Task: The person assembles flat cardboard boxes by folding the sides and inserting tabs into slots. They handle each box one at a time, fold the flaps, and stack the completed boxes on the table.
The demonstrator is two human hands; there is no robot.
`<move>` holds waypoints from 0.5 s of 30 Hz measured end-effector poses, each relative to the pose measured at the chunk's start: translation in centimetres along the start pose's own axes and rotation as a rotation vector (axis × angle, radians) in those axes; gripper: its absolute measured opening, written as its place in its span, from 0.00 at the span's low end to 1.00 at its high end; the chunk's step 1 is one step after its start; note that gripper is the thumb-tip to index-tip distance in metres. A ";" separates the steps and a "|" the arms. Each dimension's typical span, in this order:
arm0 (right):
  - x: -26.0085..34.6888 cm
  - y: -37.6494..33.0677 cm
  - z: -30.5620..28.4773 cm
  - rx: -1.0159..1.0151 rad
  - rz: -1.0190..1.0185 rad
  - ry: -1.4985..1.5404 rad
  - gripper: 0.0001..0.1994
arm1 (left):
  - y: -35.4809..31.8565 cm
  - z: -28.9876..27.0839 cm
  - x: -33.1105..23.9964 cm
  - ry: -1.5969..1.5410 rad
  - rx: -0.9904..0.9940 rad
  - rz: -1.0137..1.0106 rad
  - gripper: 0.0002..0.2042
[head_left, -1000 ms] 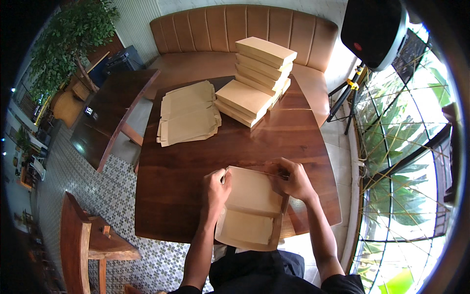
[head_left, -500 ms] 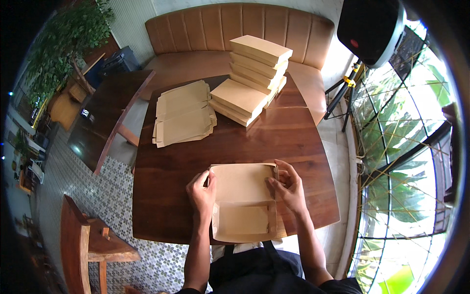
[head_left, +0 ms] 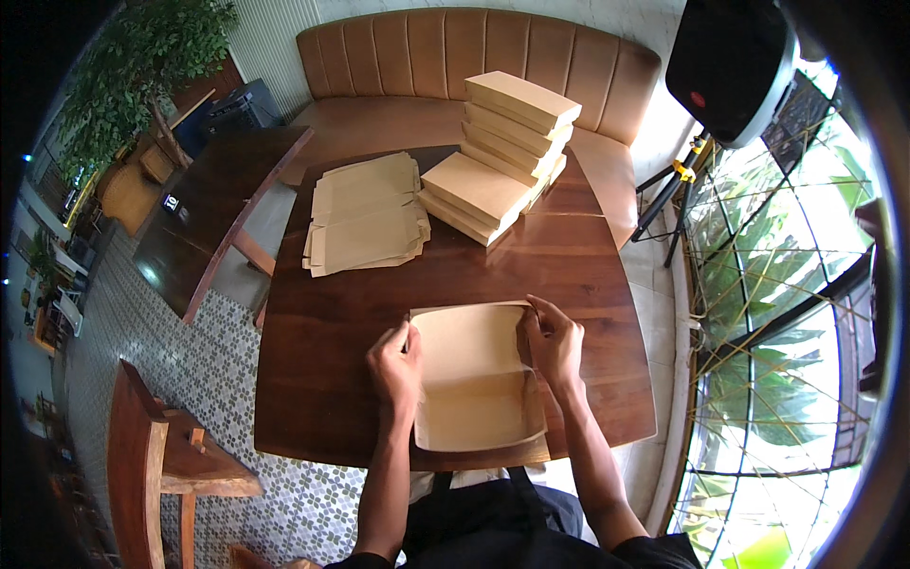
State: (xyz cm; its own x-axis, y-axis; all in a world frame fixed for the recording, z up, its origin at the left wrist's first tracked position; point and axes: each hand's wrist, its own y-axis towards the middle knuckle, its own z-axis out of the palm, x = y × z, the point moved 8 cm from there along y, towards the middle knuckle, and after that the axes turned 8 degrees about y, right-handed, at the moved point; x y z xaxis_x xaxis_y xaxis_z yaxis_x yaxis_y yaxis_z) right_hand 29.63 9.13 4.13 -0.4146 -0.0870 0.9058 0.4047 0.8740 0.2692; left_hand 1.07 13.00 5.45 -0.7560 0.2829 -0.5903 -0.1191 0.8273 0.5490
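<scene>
The left hand [head_left: 396, 365] grips the left wall of an open tan cardboard box [head_left: 474, 389], fingers curled over its edge; the right hand [head_left: 553, 343] pinches the right wall near the far corner; both forearms come up from the near edge; the box sits on the near part of the dark wooden table [head_left: 588, 275]; farther left lies a pile of flat tan box blanks [head_left: 365, 228]; far centre stands a stack of closed tan boxes [head_left: 502, 152].

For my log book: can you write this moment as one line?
left hand: on cardboard box | right hand: folding its side | folded boxes, flat blanks behind
</scene>
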 end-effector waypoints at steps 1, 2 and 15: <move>-0.4 0.5 0.4 0.024 0.028 0.066 0.19 | 0.6 0.2 0.7 -0.044 -0.024 -0.032 0.04; -1.0 0.9 0.9 0.050 0.088 0.126 0.20 | 0.9 0.3 1.5 -0.082 -0.035 -0.085 0.05; -0.3 -0.1 0.2 0.238 0.113 0.662 0.24 | -5.2 -1.1 4.8 -0.563 0.539 -0.442 0.22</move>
State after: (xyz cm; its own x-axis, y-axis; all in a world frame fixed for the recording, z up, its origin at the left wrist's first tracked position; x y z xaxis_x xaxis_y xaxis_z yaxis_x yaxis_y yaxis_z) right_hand 29.53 9.17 3.76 0.2321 -0.1962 0.9527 0.1954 0.9689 0.1520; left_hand -2.64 9.47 0.44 -0.2684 -0.0367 -0.9626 0.1012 0.9927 -0.0660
